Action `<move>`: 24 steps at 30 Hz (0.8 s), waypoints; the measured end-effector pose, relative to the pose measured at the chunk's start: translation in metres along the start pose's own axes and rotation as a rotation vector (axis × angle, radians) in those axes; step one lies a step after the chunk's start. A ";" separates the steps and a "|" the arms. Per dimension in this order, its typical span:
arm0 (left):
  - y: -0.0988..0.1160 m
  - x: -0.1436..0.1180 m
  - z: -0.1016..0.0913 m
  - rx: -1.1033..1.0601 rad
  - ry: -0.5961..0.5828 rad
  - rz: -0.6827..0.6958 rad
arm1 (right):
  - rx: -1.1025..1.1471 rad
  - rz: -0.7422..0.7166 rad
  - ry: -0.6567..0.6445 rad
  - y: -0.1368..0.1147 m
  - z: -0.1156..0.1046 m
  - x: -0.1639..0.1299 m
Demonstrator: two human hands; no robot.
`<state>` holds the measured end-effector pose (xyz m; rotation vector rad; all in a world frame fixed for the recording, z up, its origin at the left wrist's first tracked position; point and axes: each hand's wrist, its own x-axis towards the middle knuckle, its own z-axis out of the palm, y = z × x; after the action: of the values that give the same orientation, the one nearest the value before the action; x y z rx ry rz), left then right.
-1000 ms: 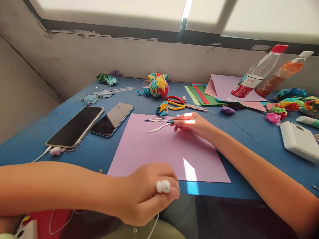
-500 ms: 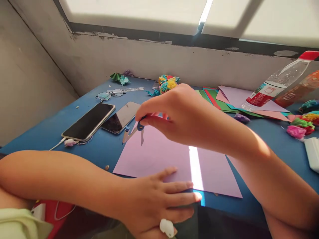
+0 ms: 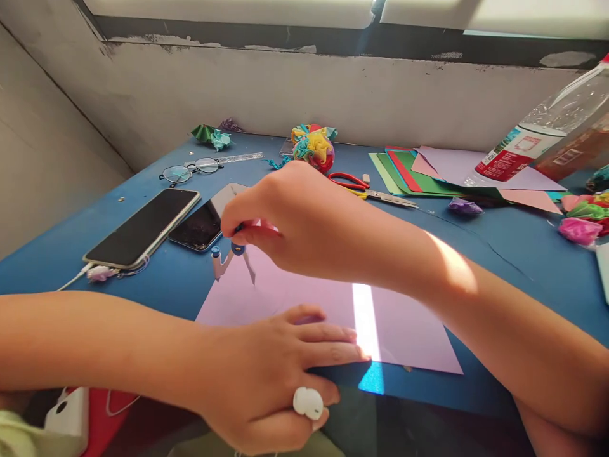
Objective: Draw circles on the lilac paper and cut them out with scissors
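Along the near edge of the tabletop (image 3: 71,247), the left hand (image 3: 285,365) lies palm down, outer fingers spread over the margin of a lilac sheet (image 3: 314,295), a white earbud (image 3: 308,404) lodged between thumb and forefinger. Beyond it, reaching in from the right, the right hand (image 3: 235,233) is closed in a pinch on the top of a drawing compass (image 3: 238,249). The compass sits directly below those fingertips, near the sheet's far left part; the left hand is well apart, on the near side. Its long axis runs down from the grip, the legs splayed: the pointed leg leans right over the lilac surface, the pencil-holder leg stands left, close to the sheet's left edge. Whether either tip touches the paper, I cannot tell.

Just left lie two dark-screened phones, a larger one (image 3: 143,228) and another (image 3: 198,225), neither showing a brand. Farther off, a clear ruler (image 3: 238,158) has markings too small to read, and a bottle (image 3: 518,149) wears a red-and-white label whose print is illegible.
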<state>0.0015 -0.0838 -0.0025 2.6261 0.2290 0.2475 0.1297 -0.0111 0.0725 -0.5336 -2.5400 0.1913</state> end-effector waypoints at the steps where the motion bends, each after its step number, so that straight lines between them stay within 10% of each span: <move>1: 0.000 0.000 0.000 0.002 0.006 0.006 | -0.057 0.019 -0.080 -0.003 -0.003 0.001; 24: -0.003 -0.002 0.003 0.165 -0.039 0.056 | -0.118 0.074 -0.118 0.000 -0.007 0.002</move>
<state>0.0002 -0.0835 -0.0069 2.8010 0.1693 0.2034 0.1318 -0.0097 0.0791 -0.6811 -2.6602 0.1029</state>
